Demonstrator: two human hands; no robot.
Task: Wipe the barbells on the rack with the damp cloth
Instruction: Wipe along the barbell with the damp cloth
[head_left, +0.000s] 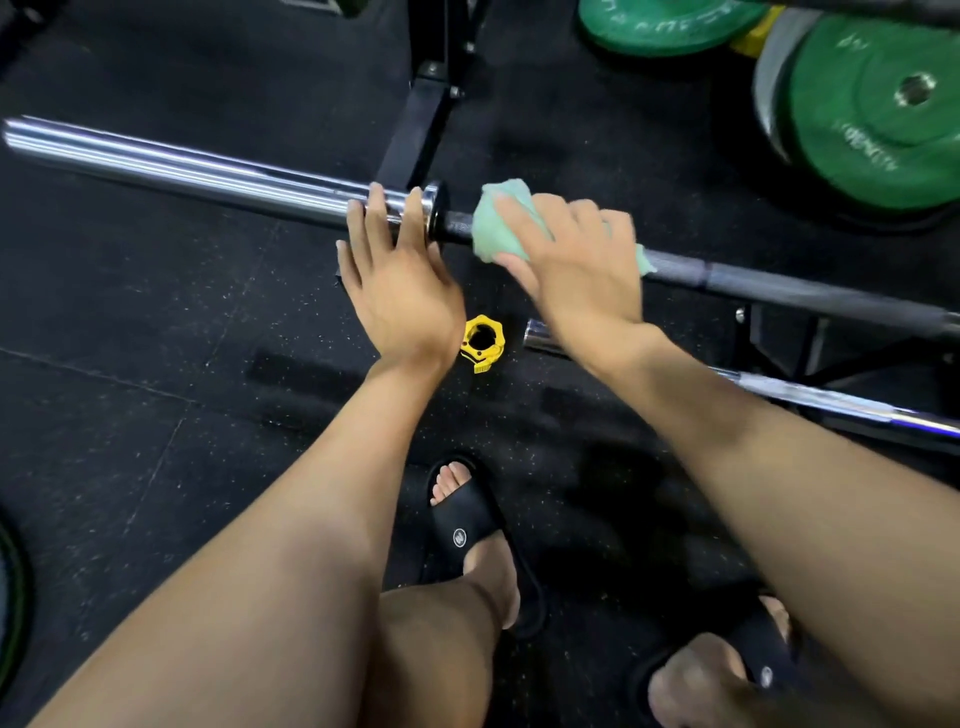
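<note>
Right hand (574, 265) grips the green cloth (498, 226) wrapped round the dark shaft of the barbell (779, 286), just beside its collar. Left hand (397, 275), fingers straight, rests on the chrome sleeve (182, 169). Yellow clamp collar (483, 343) on floor below

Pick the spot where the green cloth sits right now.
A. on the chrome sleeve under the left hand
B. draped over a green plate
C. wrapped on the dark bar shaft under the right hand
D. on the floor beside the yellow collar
C: the right hand presses the green cloth around the dark bar shaft.
</note>
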